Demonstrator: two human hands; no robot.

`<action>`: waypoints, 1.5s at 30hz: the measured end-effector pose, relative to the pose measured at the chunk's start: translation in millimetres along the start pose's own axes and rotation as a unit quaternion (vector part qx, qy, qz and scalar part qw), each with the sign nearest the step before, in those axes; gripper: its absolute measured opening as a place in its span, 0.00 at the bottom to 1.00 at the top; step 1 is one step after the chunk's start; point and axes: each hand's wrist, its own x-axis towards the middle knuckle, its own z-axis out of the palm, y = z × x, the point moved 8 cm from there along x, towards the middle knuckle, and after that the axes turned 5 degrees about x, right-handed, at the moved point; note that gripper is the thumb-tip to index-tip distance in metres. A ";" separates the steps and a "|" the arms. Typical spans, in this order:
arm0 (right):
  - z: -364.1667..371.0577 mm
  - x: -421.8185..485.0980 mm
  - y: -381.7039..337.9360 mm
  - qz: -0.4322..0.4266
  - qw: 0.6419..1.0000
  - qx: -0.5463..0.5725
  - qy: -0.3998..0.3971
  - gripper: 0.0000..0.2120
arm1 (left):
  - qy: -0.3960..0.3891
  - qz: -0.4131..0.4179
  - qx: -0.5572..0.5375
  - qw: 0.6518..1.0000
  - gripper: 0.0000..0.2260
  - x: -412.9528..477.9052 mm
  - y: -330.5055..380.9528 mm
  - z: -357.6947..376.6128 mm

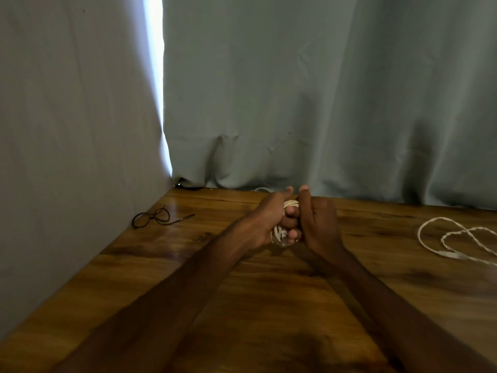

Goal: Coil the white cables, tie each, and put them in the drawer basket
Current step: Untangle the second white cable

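both hands meet above the far middle of the table (pixel 269 305). the left hand (pixel 265 219) grips a white coil (pixel 291 204): its fingers (pixel 291 214) are curled round the bundle and the thumb points up. loops of the coil show above these fingers and also below them. the right hand (pixel 320 224) lies close against the left fingers, thumb up too; its own fingers are hidden behind the hand, so i cannot tell if they hold the coil. a loose cable (pixel 457 238) lies in open loops on the table at the right, well apart from the hands. glasses (pixel 153 218) lie at the far left, near the curtain (pixel 322 103) that hangs behind the table.
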 end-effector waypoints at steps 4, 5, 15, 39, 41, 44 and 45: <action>1.9 0.2 0.4 -0.018 0.998 -0.067 0.005 0.31 | 0.075 0.028 0.050 0.996 0.33 3.0 1.5 -8.6; 1.4 -0.2 0.8 -0.023 0.997 -0.077 0.008 0.30 | 0.077 0.030 0.056 0.995 0.33 3.7 0.9 -9.2; -3.0 0.4 -1.5 -0.065 0.982 -0.174 0.047 0.30 | 0.050 0.008 -0.006 0.999 0.32 10.0 -7.7 -10.5; 4.3 -6.6 24.6 -0.060 0.956 -0.285 0.015 0.32 | 0.177 0.051 -0.063 0.981 0.23 16.5 -34.6 -11.3; 4.1 -7.1 20.9 -0.070 0.956 -0.284 0.021 0.31 | 0.202 0.061 -0.059 0.976 0.23 13.5 -32.7 -12.2; 4.2 -6.8 12.4 -0.099 0.944 -0.311 0.040 0.27 | 0.267 0.095 -0.025 0.959 0.23 5.2 -23.5 -18.9; 5.9 -6.6 10.4 -0.110 0.940 -0.320 0.046 0.26 | 0.294 0.112 -0.002 0.949 0.23 1.4 -18.8 -23.1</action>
